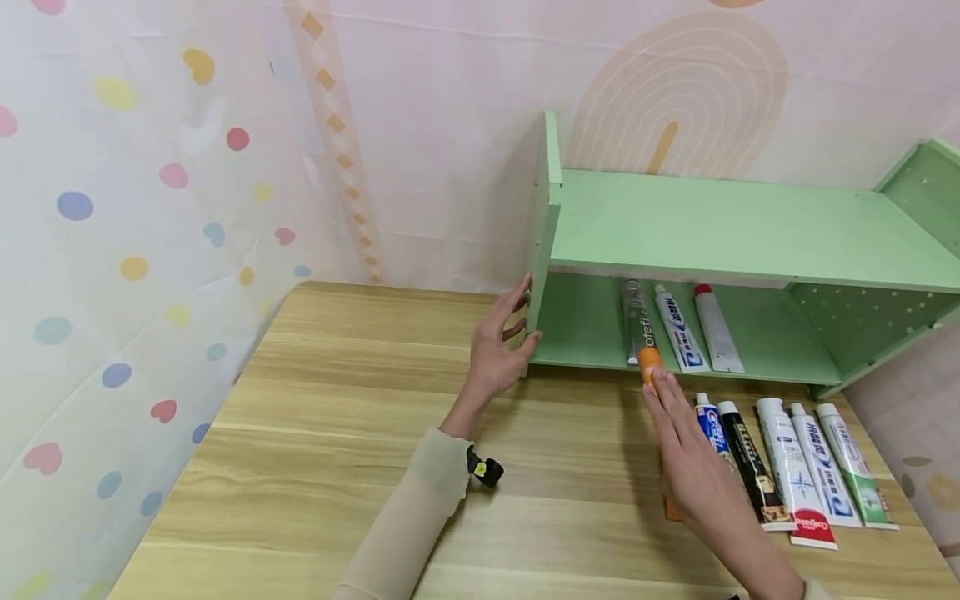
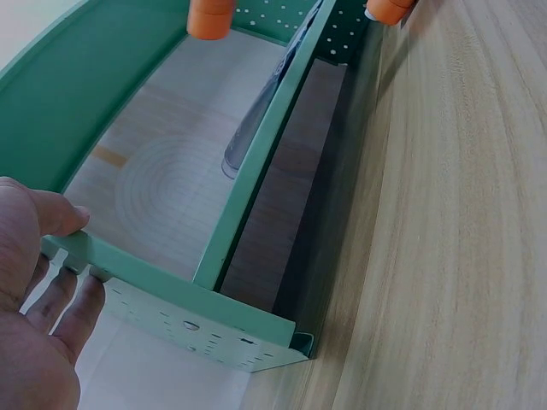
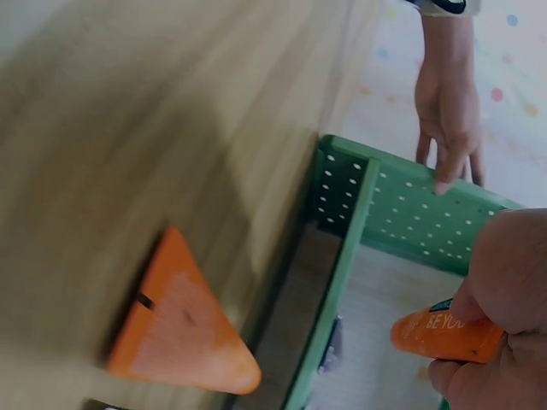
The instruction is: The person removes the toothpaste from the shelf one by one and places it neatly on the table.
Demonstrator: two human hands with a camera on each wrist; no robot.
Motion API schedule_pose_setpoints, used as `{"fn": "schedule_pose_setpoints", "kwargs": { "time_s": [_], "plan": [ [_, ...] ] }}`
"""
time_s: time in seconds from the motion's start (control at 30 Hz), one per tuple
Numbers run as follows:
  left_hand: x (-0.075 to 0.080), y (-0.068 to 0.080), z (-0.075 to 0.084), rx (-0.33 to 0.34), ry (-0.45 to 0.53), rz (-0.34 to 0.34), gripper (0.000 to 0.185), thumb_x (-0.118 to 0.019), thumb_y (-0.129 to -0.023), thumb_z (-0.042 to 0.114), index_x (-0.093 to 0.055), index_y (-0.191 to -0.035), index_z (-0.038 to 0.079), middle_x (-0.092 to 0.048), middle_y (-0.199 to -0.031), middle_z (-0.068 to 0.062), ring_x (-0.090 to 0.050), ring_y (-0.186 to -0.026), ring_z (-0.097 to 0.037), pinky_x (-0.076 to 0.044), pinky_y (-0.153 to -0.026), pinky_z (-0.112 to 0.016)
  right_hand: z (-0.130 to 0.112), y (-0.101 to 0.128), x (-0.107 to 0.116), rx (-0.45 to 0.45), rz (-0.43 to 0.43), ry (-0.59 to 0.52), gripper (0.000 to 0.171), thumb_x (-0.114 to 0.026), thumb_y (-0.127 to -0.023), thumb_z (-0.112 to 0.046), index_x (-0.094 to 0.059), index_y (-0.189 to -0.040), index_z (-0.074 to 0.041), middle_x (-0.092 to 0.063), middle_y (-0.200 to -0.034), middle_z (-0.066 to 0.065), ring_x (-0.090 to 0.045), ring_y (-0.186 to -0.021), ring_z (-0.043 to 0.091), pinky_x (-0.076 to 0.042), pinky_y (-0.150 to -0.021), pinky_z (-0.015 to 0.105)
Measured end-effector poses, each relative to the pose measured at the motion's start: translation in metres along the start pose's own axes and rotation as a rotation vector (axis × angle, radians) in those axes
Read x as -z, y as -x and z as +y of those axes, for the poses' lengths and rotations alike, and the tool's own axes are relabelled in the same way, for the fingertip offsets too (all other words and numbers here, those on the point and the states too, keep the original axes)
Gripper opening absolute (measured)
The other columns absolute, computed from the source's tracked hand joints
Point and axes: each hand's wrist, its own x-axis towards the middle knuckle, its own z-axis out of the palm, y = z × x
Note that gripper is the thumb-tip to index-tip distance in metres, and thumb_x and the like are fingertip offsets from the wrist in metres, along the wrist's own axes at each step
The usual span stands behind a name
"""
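A light green shelf (image 1: 750, 225) stands at the back right of the wooden table (image 1: 337, 433). My left hand (image 1: 512, 335) grips the front edge of its left side panel (image 2: 197, 316), thumb on one face and fingers on the other. My right hand (image 1: 669, 410) lies over an orange toothpaste tube (image 1: 648, 361) in front of the shelf's lower level. In the right wrist view its thumb and fingers pinch that orange tube (image 3: 436, 335). The tube's cap points at the shelf opening.
Three tubes lie on the lower shelf: a silver one (image 1: 636, 321), a white-and-blue one (image 1: 678, 329) and a white one with a red cap (image 1: 716, 329). A row of several tubes (image 1: 795, 467) lies right of my right hand. A dotted curtain (image 1: 112, 250) hangs on the left.
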Motion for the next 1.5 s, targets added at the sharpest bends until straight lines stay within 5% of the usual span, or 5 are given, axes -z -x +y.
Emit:
{"fn": "schedule_pose_setpoints", "kwargs": {
  "time_s": [0.3, 0.53, 0.9, 1.33, 1.5],
  "plan": [
    [0.000, 0.000, 0.000, 0.001, -0.002, -0.001, 0.087, -0.070, -0.089, -0.008, -0.039, -0.158, 0.035, -0.053, -0.151, -0.001, -0.052, -0.140, -0.023, -0.056, -0.104, -0.039, -0.004, 0.012, -0.017, 0.019, 0.026, 0.001, 0.111, -0.038, -0.053, 0.037, -0.030, -0.158, 0.002, -0.021, -0.169, 0.021, -0.008, -0.161, 0.026, -0.057, -0.099, 0.045],
    [0.000, 0.001, -0.001, 0.005, 0.007, 0.000, 0.087, -0.070, -0.089, -0.007, -0.039, -0.158, 0.037, -0.052, -0.151, 0.001, -0.052, -0.140, -0.021, -0.056, -0.104, -0.037, -0.003, 0.017, -0.028, 0.050, 0.026, 0.000, 0.096, -0.034, -0.060, 0.030, -0.035, -0.154, 0.008, -0.028, -0.164, 0.028, -0.002, -0.161, 0.021, 0.003, -0.130, 0.022],
    [0.000, 0.001, -0.001, -0.006, -0.005, 0.005, 0.086, -0.070, -0.089, -0.008, -0.040, -0.158, 0.034, -0.053, -0.150, -0.002, -0.053, -0.140, -0.023, -0.056, -0.103, -0.038, -0.005, 0.025, -0.037, -0.017, -0.105, 0.016, 0.096, -0.039, -0.059, 0.031, -0.039, -0.152, 0.006, -0.033, -0.163, 0.026, -0.026, -0.155, 0.038, -0.045, -0.112, 0.056],
    [-0.001, 0.000, 0.001, -0.013, 0.002, 0.011, 0.085, -0.070, -0.088, -0.009, -0.041, -0.158, 0.028, -0.053, -0.150, -0.004, -0.053, -0.140, -0.026, -0.056, -0.103, -0.041, -0.011, 0.025, -0.035, -0.044, -0.361, 0.024, 0.089, -0.046, -0.068, 0.027, -0.036, -0.154, 0.008, -0.022, -0.167, 0.028, -0.028, -0.151, 0.049, -0.036, -0.120, 0.056],
    [-0.001, 0.000, 0.001, -0.006, 0.006, 0.017, 0.084, -0.070, -0.088, -0.011, -0.042, -0.158, 0.023, -0.053, -0.150, -0.007, -0.053, -0.140, -0.029, -0.056, -0.103, -0.046, -0.012, 0.025, -0.031, -0.028, -0.427, 0.017, 0.076, -0.057, -0.081, 0.012, -0.037, -0.154, 0.008, -0.019, -0.168, 0.027, -0.025, -0.153, 0.048, -0.049, -0.111, 0.048]
  ]
}}
